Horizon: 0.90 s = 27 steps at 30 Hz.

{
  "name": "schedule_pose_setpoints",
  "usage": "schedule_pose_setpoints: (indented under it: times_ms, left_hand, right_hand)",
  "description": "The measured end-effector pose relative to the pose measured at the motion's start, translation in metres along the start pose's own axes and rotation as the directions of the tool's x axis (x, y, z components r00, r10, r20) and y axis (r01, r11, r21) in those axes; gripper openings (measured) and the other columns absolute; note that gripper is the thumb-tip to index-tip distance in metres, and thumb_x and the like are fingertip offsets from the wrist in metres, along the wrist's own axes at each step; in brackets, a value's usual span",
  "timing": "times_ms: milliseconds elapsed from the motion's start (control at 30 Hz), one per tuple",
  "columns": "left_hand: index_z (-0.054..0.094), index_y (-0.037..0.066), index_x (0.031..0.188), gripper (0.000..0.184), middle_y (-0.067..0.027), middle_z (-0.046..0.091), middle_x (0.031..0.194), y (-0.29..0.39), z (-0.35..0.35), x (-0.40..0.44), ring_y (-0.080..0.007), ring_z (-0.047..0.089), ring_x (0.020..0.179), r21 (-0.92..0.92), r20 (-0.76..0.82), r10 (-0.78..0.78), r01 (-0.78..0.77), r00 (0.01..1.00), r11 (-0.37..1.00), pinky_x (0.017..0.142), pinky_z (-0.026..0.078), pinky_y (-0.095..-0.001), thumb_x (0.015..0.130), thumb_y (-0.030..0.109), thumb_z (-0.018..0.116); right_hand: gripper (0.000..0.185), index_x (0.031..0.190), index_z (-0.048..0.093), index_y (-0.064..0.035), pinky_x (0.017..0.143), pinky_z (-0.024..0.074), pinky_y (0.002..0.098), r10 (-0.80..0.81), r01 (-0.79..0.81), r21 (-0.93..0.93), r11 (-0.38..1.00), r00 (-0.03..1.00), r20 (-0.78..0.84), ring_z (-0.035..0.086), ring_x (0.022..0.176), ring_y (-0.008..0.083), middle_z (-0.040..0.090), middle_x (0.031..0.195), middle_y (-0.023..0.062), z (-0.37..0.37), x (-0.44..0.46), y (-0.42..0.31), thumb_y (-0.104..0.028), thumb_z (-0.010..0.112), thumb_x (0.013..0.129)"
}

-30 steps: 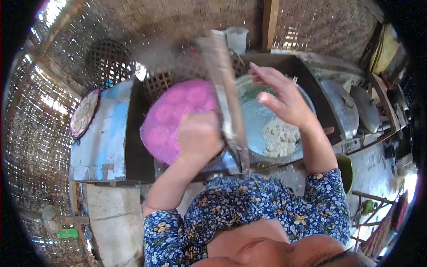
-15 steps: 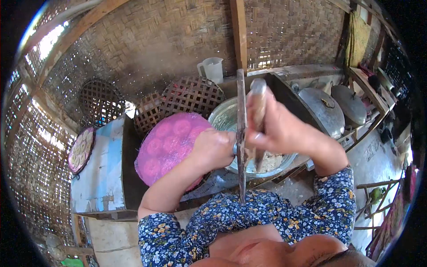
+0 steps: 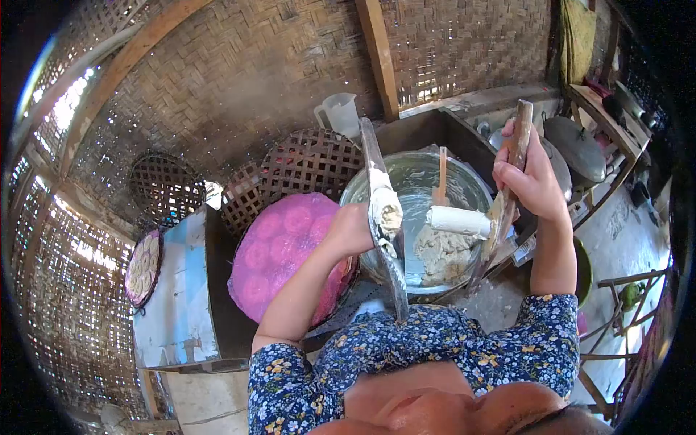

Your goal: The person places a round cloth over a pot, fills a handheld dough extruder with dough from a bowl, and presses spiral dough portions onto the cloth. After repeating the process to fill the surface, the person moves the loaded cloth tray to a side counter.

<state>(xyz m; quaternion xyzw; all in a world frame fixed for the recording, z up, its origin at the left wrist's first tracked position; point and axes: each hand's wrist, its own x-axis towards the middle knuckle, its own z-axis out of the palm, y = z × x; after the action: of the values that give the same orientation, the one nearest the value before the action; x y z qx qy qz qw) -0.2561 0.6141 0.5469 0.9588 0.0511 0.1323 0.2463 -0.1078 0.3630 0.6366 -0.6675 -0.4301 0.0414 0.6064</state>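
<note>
My left hand (image 3: 351, 230) is closed on one half of a wooden press (image 3: 395, 279), a long bar held upright with pale dough (image 3: 386, 210) stuck in its middle. My right hand (image 3: 533, 177) grips the other wooden part (image 3: 520, 138), also upright, from which a white cylinder (image 3: 458, 221) sticks out to the left. Both parts are apart, over a large metal basin (image 3: 355, 190). In the basin lie a lump of pale dough (image 3: 442, 254) and a wooden-handled spatula (image 3: 443, 170).
Pink plastic (image 3: 257, 279) covers a round tray of round shapes left of the basin. Behind stand woven baskets (image 3: 312, 156) and a plastic jug (image 3: 339, 114). Metal lids (image 3: 576, 148) are at right; a small round tray (image 3: 143, 268) is at far left.
The two wooden parts have come apart, my right hand moving rightward with the cylinder. Dough and the white cylinder now show. A second ago my right hand was open and empty.
</note>
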Motion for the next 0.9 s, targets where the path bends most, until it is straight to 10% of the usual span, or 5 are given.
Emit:
schedule_pose_setpoints:
  times_ms: [267,433,633,733,900]
  left_hand:
    - [0.059,0.001,0.094,0.019,-0.0107,0.063,0.088,-0.02,0.018,0.023,-0.0174,0.061,0.077,-0.46,-0.065,-0.011,-0.02,0.998,0.888,0.071,0.052,-0.0322,0.076,0.006,0.062]
    - [0.055,-0.002,0.098,0.026,-0.0151,0.058,0.095,-0.021,0.011,0.021,-0.0224,0.058,0.086,-0.923,0.38,0.093,0.37,0.92,0.103,0.078,0.051,-0.0379,0.075,0.007,0.064]
    - [0.054,0.012,0.102,0.027,-0.0085,0.049,0.115,0.008,0.002,0.025,-0.0372,0.043,0.113,-0.808,-0.566,0.216,-0.587,0.796,0.046,0.093,0.037,-0.0492,0.076,0.012,0.06]
    - [0.053,0.011,0.1,0.022,-0.0097,0.051,0.11,-0.015,-0.022,0.0,-0.0412,0.04,0.115,-0.876,-0.483,-0.045,-0.483,0.875,0.007,0.095,0.035,-0.0519,0.079,0.017,0.056]
    - [0.051,0.01,0.108,0.031,-0.0089,0.052,0.111,-0.036,-0.046,-0.045,-0.0388,0.041,0.114,-0.915,-0.398,-0.175,-0.377,0.901,0.14,0.095,0.035,-0.0496,0.083,0.026,0.055]
  right_hand:
    - [0.035,0.107,0.033,-0.0033,0.051,0.0423,0.0272,-0.135,0.279,0.287,0.916,0.89,-0.435,0.048,0.055,0.0122,0.047,0.071,0.0056,0.001,-0.018,0.024,0.0,0.05,0.077]
    - [0.024,0.098,0.033,-0.0061,0.061,0.0442,0.0345,-0.186,0.652,0.168,0.739,0.437,-0.88,0.048,0.059,0.0193,0.046,0.068,0.0089,0.014,-0.025,0.039,0.0,0.045,0.078]
    - [0.02,0.096,0.04,-0.0042,0.072,0.0443,0.0342,0.262,0.317,0.715,0.623,0.777,-0.572,0.056,0.082,0.0222,0.058,0.088,0.0107,0.083,-0.043,0.06,-0.013,0.052,0.082]
    - [0.03,0.097,0.052,-0.0033,0.088,0.038,0.039,-0.031,0.022,-0.044,0.999,0.974,-0.225,0.051,0.098,0.0275,0.056,0.102,0.0123,0.076,-0.064,0.126,-0.027,0.06,0.08]
    - [0.019,0.082,0.063,-0.0087,0.078,0.0378,0.0375,0.336,0.195,-0.98,0.04,0.921,0.197,0.056,0.088,0.0222,0.06,0.086,0.0093,0.031,-0.078,0.183,-0.025,0.058,0.074]
